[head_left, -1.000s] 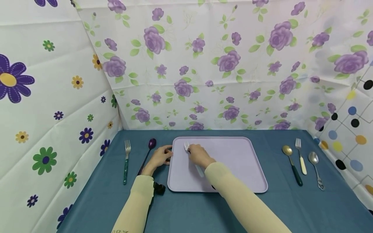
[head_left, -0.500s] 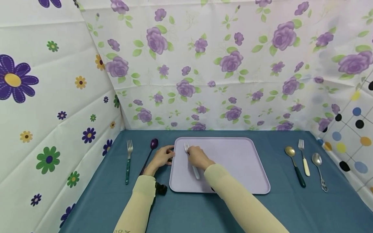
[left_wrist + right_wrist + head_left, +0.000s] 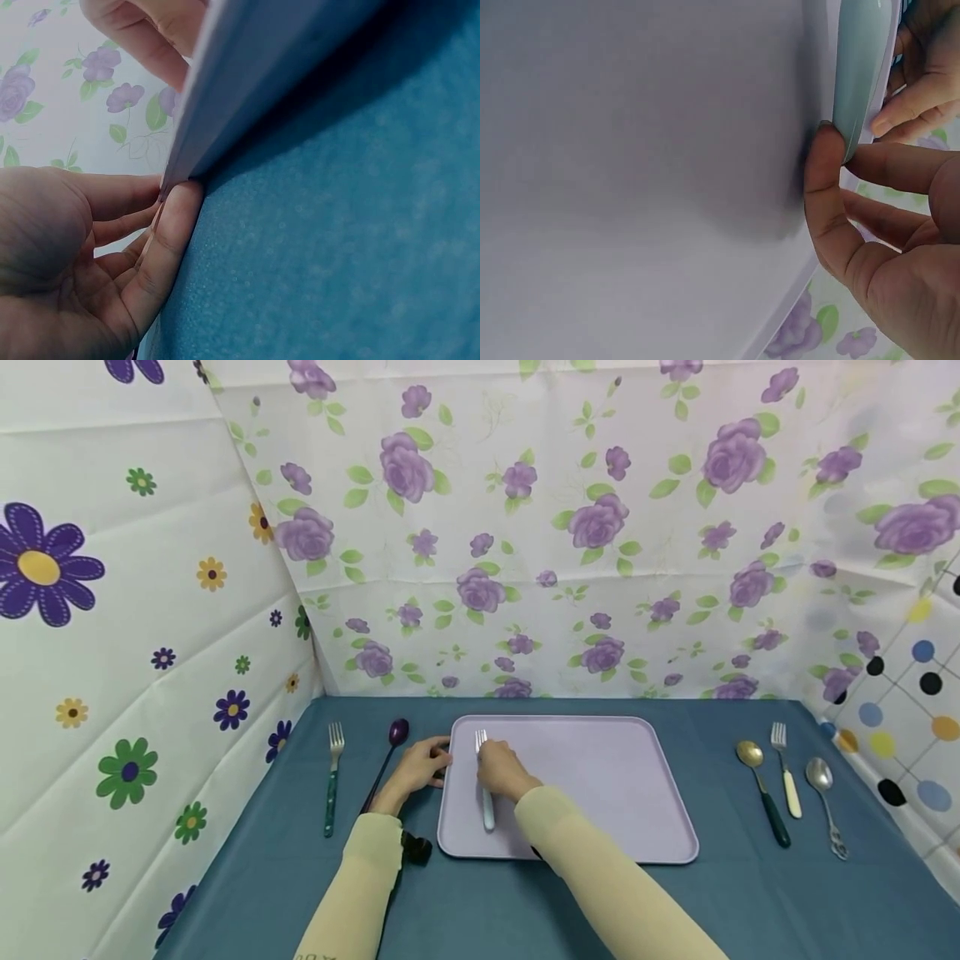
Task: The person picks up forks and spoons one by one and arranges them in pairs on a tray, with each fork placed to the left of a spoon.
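In the head view, a pale lilac tray lies on the blue cloth. A fork with a pale blue handle is over the tray's left part, its tines pointing to the far side. My right hand pinches this fork between thumb and fingers near the neck; the right wrist view shows the light blue handle beside the fingertips. At the tray's left edge, my left hand holds the rim; in the left wrist view, fingertips meet at the tray's rim.
Left of the tray lie a green-handled fork and a dark purple spoon, partly behind the left hand. On the right are a gold spoon with green handle, a cream-handled fork and a silver spoon. Floral cloth hangs behind.
My right hand has turned the fork, swinging its handle end leftward, so it now lies nearly parallel to the tray's left edge. The left hand stays at the tray's rim.
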`<state>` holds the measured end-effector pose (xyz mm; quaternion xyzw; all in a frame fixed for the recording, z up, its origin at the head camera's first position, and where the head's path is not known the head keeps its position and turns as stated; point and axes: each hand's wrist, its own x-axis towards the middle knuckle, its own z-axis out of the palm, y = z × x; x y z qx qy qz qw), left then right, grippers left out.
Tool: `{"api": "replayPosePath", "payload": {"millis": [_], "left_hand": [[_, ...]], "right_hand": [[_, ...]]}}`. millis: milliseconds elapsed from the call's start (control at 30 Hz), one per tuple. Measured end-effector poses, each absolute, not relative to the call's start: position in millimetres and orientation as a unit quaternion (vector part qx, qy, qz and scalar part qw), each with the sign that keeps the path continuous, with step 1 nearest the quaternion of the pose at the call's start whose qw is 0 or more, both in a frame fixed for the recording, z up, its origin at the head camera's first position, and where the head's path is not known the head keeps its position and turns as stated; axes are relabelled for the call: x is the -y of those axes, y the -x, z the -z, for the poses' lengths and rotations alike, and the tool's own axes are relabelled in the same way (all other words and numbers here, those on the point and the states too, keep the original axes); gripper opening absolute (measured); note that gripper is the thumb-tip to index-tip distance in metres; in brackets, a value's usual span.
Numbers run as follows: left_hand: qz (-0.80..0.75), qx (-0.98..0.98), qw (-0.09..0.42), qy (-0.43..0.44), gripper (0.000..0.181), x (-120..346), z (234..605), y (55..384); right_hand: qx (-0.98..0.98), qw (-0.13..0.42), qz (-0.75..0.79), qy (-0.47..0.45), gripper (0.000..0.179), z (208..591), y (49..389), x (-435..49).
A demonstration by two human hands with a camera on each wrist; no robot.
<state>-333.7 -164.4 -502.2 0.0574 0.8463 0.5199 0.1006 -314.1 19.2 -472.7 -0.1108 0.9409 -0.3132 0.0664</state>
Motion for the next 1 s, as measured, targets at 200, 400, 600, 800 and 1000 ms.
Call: {"api": "replayPosePath", "payload": {"millis": [200,400,600,800,1000], "left_hand": [[-0.522,-0.845,0.099,-0.064,0.046,164,503,333],[-0.519,-0.847,0.096,-0.066,0.046,164,503,333],[-0.521,-0.846,0.094,-0.064,0.047,164,503,333],[-0.518,-0.849,0.091,-0.059,0.046,164,503,334],[-0.518,-0.848,0.094,-0.061,0.047,165,503,333]], "right_hand": [[-0.948,0.058,0.297,0.098,0.013,476,315,-13],[-0.953,0.049,0.286,0.093,0.012,478,316,-9],[-0.951,0.043,0.291,0.094,0.009,479,318,-7],[-0.950,0.045,0.293,0.092,0.007,482,320,-5],[-0.954,0.041,0.283,0.090,0.005,482,319,-5]]}}
